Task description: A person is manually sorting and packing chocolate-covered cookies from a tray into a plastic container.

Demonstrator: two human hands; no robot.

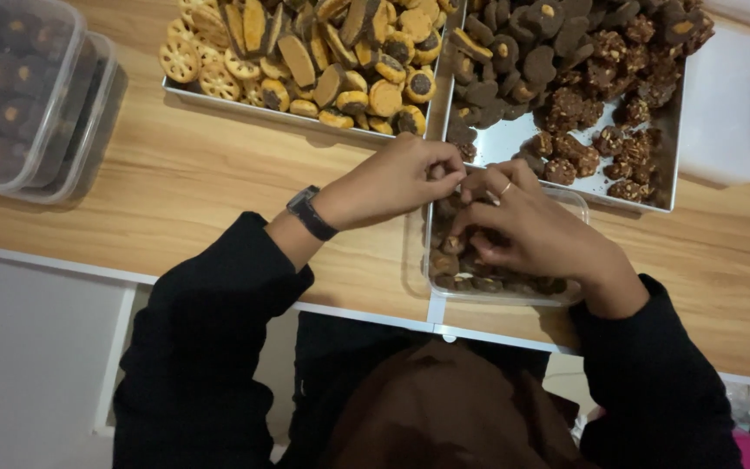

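A clear plastic container point(438, 291) sits at the near edge of the wooden table, partly filled with dark chocolate cookies point(453, 260). My left hand point(392, 181), with a black watch on its wrist, reaches in from the left. Its fingers are pinched together over the container's far left corner, and what they pinch is hidden. My right hand point(531, 227), with a ring on one finger, lies over the container. Its fingers curl down around a dark cookie inside. The fingertips of both hands nearly touch.
Two metal trays stand behind the container: the left tray point(219, 99) holds yellow and chocolate cookies, the right tray point(514, 135) dark cookies and nutty clusters. Stacked clear tubs of dark cookies point(19, 95) stand at far left. A white lid point(735, 104) lies at far right.
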